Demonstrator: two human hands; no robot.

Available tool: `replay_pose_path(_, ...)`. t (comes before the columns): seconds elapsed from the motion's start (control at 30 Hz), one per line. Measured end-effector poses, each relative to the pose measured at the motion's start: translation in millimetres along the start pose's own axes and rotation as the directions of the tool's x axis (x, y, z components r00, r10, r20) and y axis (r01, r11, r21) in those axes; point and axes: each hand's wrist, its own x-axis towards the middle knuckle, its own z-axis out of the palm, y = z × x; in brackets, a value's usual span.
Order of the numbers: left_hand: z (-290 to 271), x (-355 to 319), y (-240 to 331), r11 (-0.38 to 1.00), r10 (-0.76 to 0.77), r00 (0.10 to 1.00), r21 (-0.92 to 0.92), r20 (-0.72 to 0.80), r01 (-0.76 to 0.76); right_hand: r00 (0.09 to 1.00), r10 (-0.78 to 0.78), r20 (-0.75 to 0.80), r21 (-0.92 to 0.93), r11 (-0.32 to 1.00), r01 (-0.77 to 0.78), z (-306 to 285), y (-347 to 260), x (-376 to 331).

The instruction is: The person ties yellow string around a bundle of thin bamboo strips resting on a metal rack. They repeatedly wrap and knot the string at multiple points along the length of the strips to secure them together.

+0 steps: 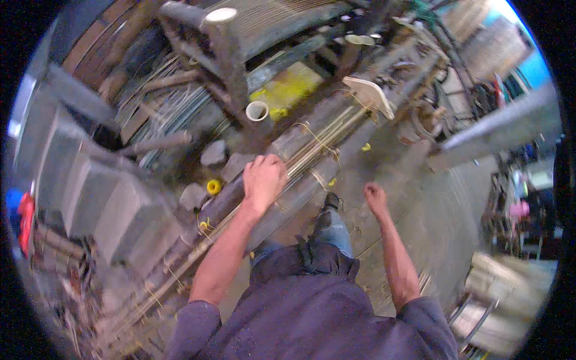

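A bundle of long, thin, pale canes [330, 133] runs diagonally from the far right to the lower left. It lies along dark poles [354, 146], with yellowish ties looped across at intervals. Curled over this bundle near its middle is my left hand [264, 180], its fingers bent down around the canes and partly hidden. My right hand [375, 198] hangs in the air to the right of the poles, apart from them. Its fingers are closed and blurred; whatever they hold, if anything, cannot be made out. A pale flat board [370, 96] stands across the far end of the bundle.
A yellow roll [213, 186] sits beside grey stones left of the poles. Upright posts, one a hollow pipe [257, 111], rise ahead. Grey step-shaped blocks [111, 204] stand left. A thick slanting beam [498, 129] juts in from the right, above the concrete floor [444, 210].
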Motion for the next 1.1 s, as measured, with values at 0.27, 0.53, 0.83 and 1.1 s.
replay_pose_path(0.27, -105.2, -29.2, 38.5, 0.987, -0.038, 0.985, -0.158, -0.168, 0.011, 0.692, -0.470, 0.547, 0.524, 0.837, 0.154, -70.0, -307.7, 121.9)
replay_pose_path(0.53, -191.6, -37.0, 192.9, 0.876, 0.169, 0.825, -0.301, -0.540, -0.377, 0.829, -0.542, 0.137, 0.740, 0.613, 0.278, -203.6, -301.0, 137.5)
replay_pose_path(0.83, -70.3, -5.1, 113.5, 0.845, -0.415, 0.908, -0.398, -0.064, 0.358, 0.903, -0.389, 0.181, 0.912, 0.410, -0.006, -119.2, -285.8, 139.2)
replay_pose_path(1.1, -10.6, 12.5, 76.5, 0.785, -0.339, 0.940, -0.542, 0.030, 0.300, 0.374, -0.925, 0.062, 0.768, 0.284, 0.574, -104.7, -346.9, 104.4)
